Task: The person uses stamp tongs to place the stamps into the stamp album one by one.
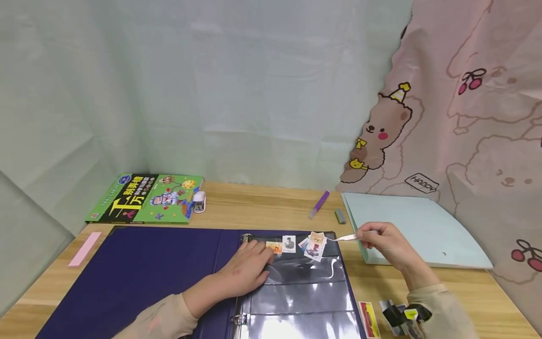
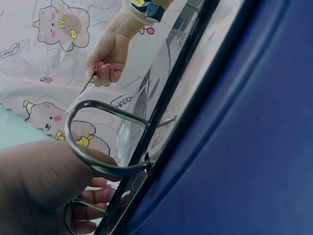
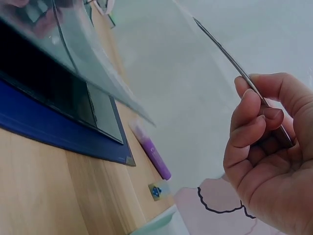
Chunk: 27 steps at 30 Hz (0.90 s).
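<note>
A navy ring-binder stamp album (image 1: 169, 263) lies spread flat, with a clear pocket page (image 1: 296, 296) on its right side. My left hand (image 1: 245, 268) rests on the page's upper left, fingertips at an orange stamp (image 1: 277, 246) in the top pocket row. Beside that is a grey-and-white stamp (image 1: 289, 244). Farther right, several overlapping stamps (image 1: 315, 247) lie over the top row. With thumb and fingers my right hand (image 1: 383, 242) pinches metal tweezers (image 3: 225, 51), their tips right beside these stamps. A metal binder ring (image 2: 80, 142) stands close to my left hand in the left wrist view.
A green book (image 1: 165, 200) and a pink strip (image 1: 84, 248) are at the left. Behind the album lie a white gadget (image 1: 199, 201), a purple pen (image 1: 319, 203) and a small grey-green block (image 1: 340, 216). A pale blue folder (image 1: 415, 230) and a red-yellow card (image 1: 369, 320) sit at the right.
</note>
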Tool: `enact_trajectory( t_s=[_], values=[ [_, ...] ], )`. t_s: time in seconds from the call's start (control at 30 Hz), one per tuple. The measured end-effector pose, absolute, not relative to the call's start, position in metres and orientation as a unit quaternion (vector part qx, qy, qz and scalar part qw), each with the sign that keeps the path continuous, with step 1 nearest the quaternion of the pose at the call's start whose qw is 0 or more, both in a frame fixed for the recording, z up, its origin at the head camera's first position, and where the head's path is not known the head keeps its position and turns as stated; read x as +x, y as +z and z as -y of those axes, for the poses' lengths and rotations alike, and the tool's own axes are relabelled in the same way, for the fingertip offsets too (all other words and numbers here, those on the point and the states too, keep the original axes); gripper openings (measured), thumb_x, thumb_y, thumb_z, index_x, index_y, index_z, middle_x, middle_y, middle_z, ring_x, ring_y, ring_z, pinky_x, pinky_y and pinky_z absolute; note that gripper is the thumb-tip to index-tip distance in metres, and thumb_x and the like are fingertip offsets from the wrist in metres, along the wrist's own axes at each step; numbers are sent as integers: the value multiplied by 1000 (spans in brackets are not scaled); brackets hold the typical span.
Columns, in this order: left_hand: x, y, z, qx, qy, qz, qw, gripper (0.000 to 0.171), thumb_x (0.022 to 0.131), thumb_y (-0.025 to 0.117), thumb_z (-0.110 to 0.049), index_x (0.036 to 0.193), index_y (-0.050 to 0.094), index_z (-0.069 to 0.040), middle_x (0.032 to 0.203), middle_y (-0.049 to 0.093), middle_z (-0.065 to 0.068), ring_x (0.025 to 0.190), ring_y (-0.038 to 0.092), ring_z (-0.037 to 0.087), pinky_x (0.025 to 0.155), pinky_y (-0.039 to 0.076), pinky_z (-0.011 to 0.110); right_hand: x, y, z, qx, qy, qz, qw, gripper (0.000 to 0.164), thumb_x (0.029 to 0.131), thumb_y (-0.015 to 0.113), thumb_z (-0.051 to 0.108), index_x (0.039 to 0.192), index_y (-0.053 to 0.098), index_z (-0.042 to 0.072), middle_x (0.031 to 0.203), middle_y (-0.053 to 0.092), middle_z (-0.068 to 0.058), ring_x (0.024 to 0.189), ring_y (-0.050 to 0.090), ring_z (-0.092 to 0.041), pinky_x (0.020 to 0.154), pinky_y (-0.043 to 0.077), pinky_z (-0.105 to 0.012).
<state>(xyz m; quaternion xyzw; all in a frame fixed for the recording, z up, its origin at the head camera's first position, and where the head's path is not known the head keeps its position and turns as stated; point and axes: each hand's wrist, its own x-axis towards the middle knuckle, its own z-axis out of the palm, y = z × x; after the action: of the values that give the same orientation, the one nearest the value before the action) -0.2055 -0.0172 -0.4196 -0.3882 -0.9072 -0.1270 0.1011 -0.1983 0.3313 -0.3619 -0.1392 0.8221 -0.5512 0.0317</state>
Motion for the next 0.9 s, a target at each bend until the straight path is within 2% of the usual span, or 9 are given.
enact_trajectory(
  t_s=[0.23, 0.53, 0.9],
  values=[
    [-205, -419, 16, -372, -154, 911, 86, 25, 77, 65, -22, 99, 56, -16, 90, 50, -4, 87, 45, 12, 76, 35, 30, -203, -363, -323, -142, -555, -818, 44, 26, 89, 52, 11, 89, 56, -14, 67, 56, 7, 61, 51, -6, 59, 47, -29],
    [-205, -418, 18, -365, -173, 911, 88, 20, 77, 66, -21, 95, 59, -18, 88, 49, -7, 84, 44, 10, 75, 35, 29, -214, -368, -311, -121, -561, -817, 53, 22, 88, 54, 13, 87, 59, -9, 66, 56, 6, 60, 51, -6, 59, 47, -27],
    [-205, -418, 18, -366, -187, 905, 108, 15, 76, 66, -17, 90, 60, -21, 84, 50, -9, 83, 45, 9, 76, 36, 29, -230, -373, -292, -87, -540, -835, 59, 27, 85, 56, 12, 91, 58, -14, 63, 55, 5, 60, 51, -7, 64, 49, -30]
  ],
)
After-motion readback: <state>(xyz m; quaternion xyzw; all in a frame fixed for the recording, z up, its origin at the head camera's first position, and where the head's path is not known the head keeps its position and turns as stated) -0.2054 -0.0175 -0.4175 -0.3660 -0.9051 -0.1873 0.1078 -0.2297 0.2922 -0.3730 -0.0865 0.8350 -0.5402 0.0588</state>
